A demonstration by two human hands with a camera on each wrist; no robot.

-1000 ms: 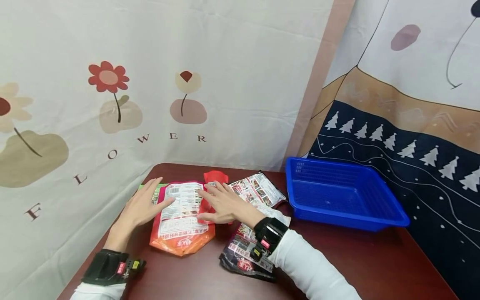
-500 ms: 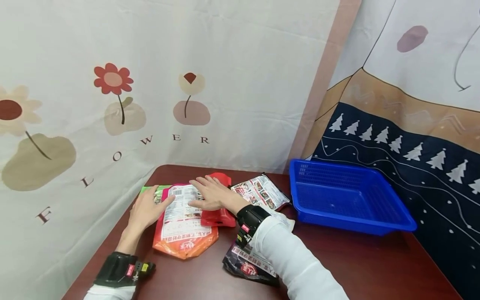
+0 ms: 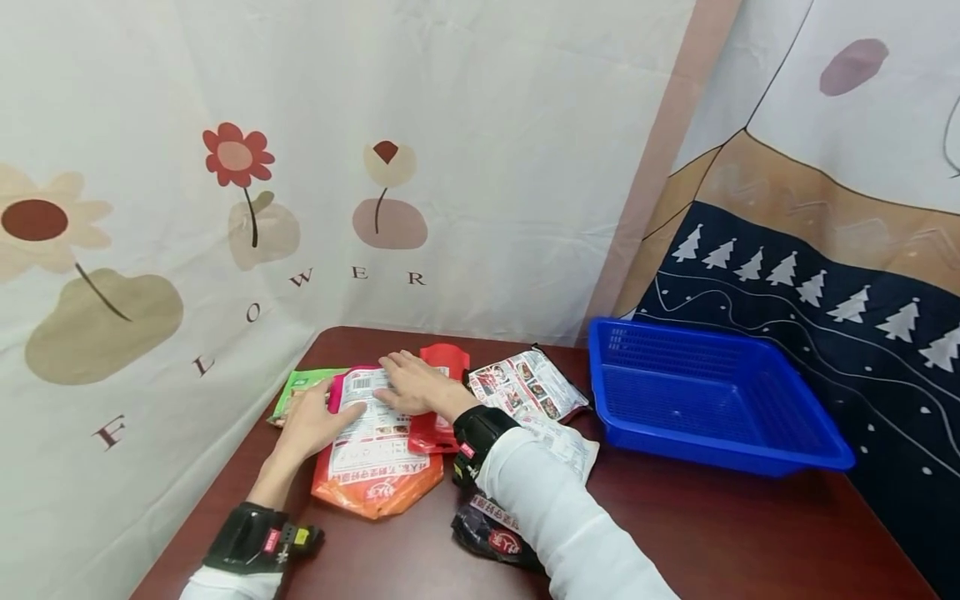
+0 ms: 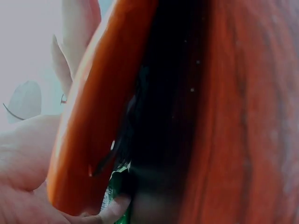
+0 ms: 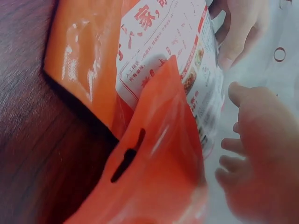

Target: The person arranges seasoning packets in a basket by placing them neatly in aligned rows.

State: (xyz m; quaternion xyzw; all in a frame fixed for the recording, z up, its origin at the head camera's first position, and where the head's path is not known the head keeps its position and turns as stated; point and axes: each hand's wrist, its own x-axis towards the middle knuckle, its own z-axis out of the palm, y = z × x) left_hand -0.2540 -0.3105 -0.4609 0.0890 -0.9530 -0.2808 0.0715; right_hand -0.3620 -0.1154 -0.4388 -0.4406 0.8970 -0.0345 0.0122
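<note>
A food pouch point(image 3: 375, 454) with a white printed panel, pink border and orange end lies on the table point(image 3: 705, 533). My left hand point(image 3: 306, 423) grips its left side, thumb over the printed face; in the left wrist view a finger point(image 4: 114, 208) bends round the edge beneath the orange end. Above the pouch's top right part is my right hand point(image 3: 415, 387), fingers loosely extended and holding nothing. A red pouch point(image 3: 431, 436) with a slot-shaped hang hole lies partly beneath that hand. Beyond my left hand a green packet point(image 3: 303, 379) is half covered.
Right of the red pouch lies a black-edged printed pouch point(image 3: 532, 383), with a whitish pouch point(image 3: 567, 446) in front. A black pouch point(image 3: 487, 533) is partly hidden by my right sleeve. The blue plastic basket point(image 3: 720, 458) stands at the right; printed cloth point(image 3: 525, 167) hangs behind.
My right hand has moved left across the red pouch to the orange-ended pouch's top. My left hand has shifted slightly right, and its fingers have drawn in at that pouch's edge.
</note>
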